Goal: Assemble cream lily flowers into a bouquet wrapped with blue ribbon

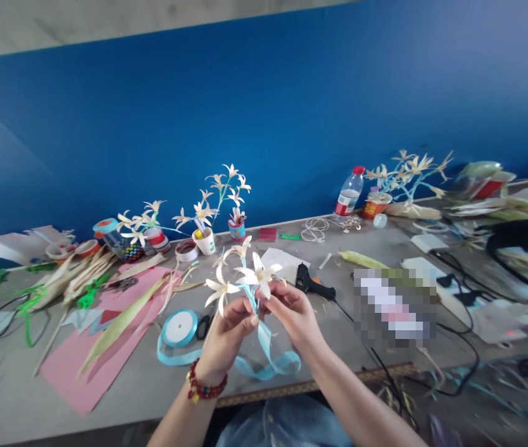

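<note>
Both hands meet around the stems of a small bunch of white artificial flowers (258,273) above the table's front part. My left hand (229,335), with a red bead bracelet (205,390) at the wrist, pinches the stem from the left. From the right, my right hand (294,313) closes its fingertips on the same bunch, just under the blooms. Light blue ribbon (265,338) hangs from the stems and curls on the table. Its spool (180,327) lies left of my left hand, beside a dark, scissor-like handle (203,327).
A black glue gun (314,283) lies to the right, its cord running to the front edge. Pink paper (82,366) and dried husks (122,326) cover the left. Potted flower sprays (205,239), a bottle (350,195) and tangled cables (459,347) stand or lie around.
</note>
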